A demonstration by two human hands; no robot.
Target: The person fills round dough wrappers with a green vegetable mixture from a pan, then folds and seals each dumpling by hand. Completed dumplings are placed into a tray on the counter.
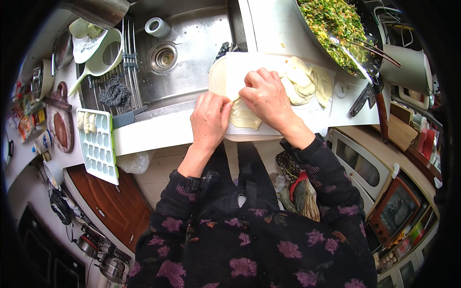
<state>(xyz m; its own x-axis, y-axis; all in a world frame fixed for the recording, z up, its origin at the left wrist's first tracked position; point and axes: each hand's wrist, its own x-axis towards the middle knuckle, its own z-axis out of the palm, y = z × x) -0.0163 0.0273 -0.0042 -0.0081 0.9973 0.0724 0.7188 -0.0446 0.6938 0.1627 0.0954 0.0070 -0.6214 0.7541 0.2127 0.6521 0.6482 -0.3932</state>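
Note:
A thin sheet of pale dough (244, 116) lies on white paper over a board (217, 77) at the counter's front edge. My left hand (210, 117) pinches its upper left edge between thumb and fingers. My right hand (267, 95) is closed over its upper right part, fingertips bent down; the fingers hide what lies under them. Just right of my right hand rests a pile of flat dough wrappers (300, 81) on the same paper. A large pan holds a chopped vegetable filling (335, 28), with a metal spoon (354, 63) and chopsticks (378, 52) in it.
A steel sink (194, 43) lies beyond the board. To the left are a rack with a green strainer (104, 61), a dark scouring pad (115, 93) and a compartment tray (97, 144) holding several small dough pieces. A knife (361, 100) lies right of the paper.

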